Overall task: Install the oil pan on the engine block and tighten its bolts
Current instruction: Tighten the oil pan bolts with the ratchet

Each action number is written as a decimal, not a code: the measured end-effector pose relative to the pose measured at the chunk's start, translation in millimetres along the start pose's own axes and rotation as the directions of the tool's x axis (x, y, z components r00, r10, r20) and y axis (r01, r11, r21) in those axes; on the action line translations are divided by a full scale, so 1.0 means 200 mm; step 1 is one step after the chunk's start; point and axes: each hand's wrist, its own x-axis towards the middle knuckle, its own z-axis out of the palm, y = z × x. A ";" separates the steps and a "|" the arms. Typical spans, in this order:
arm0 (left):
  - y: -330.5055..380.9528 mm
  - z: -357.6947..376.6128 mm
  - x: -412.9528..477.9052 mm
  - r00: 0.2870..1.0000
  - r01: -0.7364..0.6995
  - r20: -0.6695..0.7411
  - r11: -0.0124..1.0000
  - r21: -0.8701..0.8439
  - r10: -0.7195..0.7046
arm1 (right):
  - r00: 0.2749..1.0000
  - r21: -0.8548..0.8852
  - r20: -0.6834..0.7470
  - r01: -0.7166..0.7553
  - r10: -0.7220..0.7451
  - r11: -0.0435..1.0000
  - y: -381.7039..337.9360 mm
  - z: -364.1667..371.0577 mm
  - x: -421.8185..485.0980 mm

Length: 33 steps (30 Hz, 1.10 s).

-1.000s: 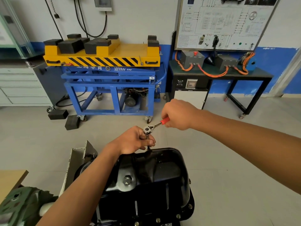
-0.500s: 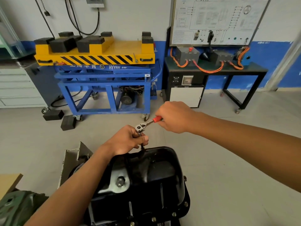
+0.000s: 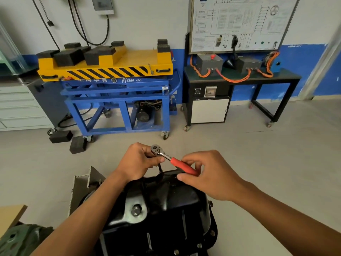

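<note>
Left hand (image 3: 136, 161): fingers curled round the head end of the ratchet wrench (image 3: 171, 159), steadying it from above. Right hand (image 3: 208, 174): thumb and fingers pinching the red handle, which runs from the head toward 4 o'clock. A dark extension (image 3: 160, 168) drops from the head to the far rim of the pan. The fastener beneath it is hidden.

Oil pan (image 3: 166, 206): black, glossy, seated sump-up directly below both hands, with the wrench at its 12 o'clock edge. Flange bolts (image 3: 212, 232) show along the rim from 4 to 6 o'clock. A drain plug (image 3: 136, 212) sits on a bright patch at 9 o'clock. The engine block under the pan cannot be made out.

Handling judgement: the pan appears to be stiff pressed metal of moderate weight, and its glossy surface is likely slippery. The thin flange is the part most liable to distort, so it is best gripped by the deep sump walls. The wrench is best held at the red grip with the head supported, as it is held here.

Surroundings: a grey metal plate (image 3: 81, 185) stands at 9 o'clock of the pan. A yellow and blue lift cart (image 3: 110, 71) is at 11 o'clock, well apart, and a bench with a wiring board (image 3: 239, 78) is at 1 o'clock.
</note>
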 end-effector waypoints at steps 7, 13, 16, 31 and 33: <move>0.00 0.01 0.02 1.000 -0.003 0.022 0.999 0.045 0.002 | 0.977 0.371 0.027 -0.208 0.213 0.905 0.23 -0.12 0.17; -0.01 0.02 0.04 0.998 0.026 0.053 1.000 0.014 -0.027 | 0.926 0.429 0.262 -0.364 0.272 0.827 0.32 -0.18 0.51; -0.01 0.02 0.04 0.997 0.046 0.064 0.999 0.001 -0.046 | 0.906 0.400 0.339 -0.381 0.252 0.833 0.26 -0.15 0.68; -0.01 0.02 0.03 0.998 0.051 -0.036 0.997 0.053 -0.049 | 0.982 0.099 -0.185 -0.023 0.041 0.995 0.31 -0.11 0.28; -0.01 0.03 0.03 0.998 0.055 -0.046 0.996 0.074 -0.052 | 0.973 -0.091 -0.208 0.084 -0.102 0.992 0.27 -0.10 0.12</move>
